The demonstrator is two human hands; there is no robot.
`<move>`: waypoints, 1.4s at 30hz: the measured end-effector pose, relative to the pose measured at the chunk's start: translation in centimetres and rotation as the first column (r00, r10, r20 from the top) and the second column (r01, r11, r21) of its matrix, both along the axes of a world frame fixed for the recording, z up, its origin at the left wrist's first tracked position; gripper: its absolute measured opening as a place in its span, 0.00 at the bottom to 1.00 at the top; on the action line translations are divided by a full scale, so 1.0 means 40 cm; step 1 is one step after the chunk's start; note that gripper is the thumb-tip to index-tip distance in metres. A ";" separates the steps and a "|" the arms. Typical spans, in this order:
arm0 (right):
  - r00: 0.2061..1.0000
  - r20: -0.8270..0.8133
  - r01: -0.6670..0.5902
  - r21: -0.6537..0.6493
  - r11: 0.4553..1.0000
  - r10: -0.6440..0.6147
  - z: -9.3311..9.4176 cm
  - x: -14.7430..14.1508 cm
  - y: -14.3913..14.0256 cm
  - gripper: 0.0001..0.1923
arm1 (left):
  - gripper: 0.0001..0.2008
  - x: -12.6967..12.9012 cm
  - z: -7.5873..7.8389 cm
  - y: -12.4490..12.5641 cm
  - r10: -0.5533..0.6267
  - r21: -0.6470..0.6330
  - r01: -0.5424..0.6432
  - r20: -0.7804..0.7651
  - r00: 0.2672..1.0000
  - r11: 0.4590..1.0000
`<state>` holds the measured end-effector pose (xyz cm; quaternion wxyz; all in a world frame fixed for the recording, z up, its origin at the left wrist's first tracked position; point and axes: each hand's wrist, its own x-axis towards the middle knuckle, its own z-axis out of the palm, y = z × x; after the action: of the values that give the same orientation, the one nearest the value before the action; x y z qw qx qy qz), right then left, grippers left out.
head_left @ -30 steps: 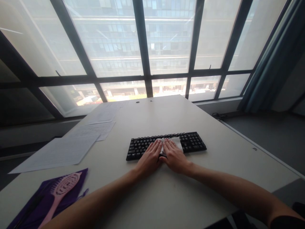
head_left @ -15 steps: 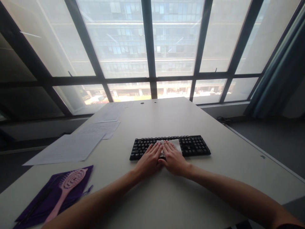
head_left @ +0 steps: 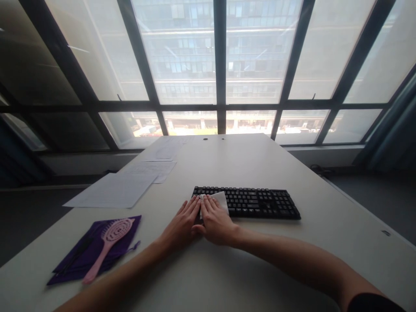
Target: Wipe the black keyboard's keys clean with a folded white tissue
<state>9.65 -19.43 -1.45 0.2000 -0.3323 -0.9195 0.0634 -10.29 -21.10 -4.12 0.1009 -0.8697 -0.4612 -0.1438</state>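
Plainly, head view, line by line as I watch it from here:
Left hand (head_left: 180, 223): lies flat with fingers stretched out, pressing on the left end of the black keyboard (head_left: 256, 201), gripping nothing that I can see.
Right hand (head_left: 214, 221): also flat and spread, palm down on a white cloth (head_left: 219, 199), thumb touching the left hand.
White cloth: spread over the left keys, partly hidden under the right fingers.
Keyboard: sits mid-desk, loose on the white table (head_left: 260, 268).
Risk, slide: I judge sideways pressure could push the unanchored keyboard along the smooth top.
Risk, keys: I judge hard pressing could catch a keycap edge and lift it.
Risk, cloth: it could bunch under the fingers.
Nearby: pink hairbrush (head_left: 108, 242) on a purple pouch (head_left: 81, 260), papers (head_left: 113, 193), all well apart.
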 end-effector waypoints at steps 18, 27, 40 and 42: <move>0.992 0.041 0.122 0.014 0.992 -0.123 -0.012 0.110 0.030 0.46 | 0.35 0.093 0.033 -0.016 -0.061 0.054 0.059 0.020 0.998 0.997; 0.912 0.082 0.407 -0.042 0.913 -0.402 -0.012 0.218 0.067 0.47 | 0.34 0.087 0.021 -0.012 -0.061 0.017 0.060 0.063 0.996 0.998; 0.995 -0.034 0.086 -0.128 0.988 -0.091 0.023 -0.012 0.142 0.45 | 0.33 0.065 -0.020 0.017 0.197 -0.002 -0.201 0.220 0.955 0.980; 0.999 -0.033 0.020 -0.142 0.990 -0.025 0.030 -0.041 0.171 0.43 | 0.34 0.060 -0.026 0.022 0.201 -0.042 -0.198 0.286 0.937 0.979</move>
<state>8.01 -12.59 -0.25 0.1922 -0.3549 -0.9053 0.1322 -7.89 -20.23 -5.18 0.0410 -0.7887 -0.5577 -0.2555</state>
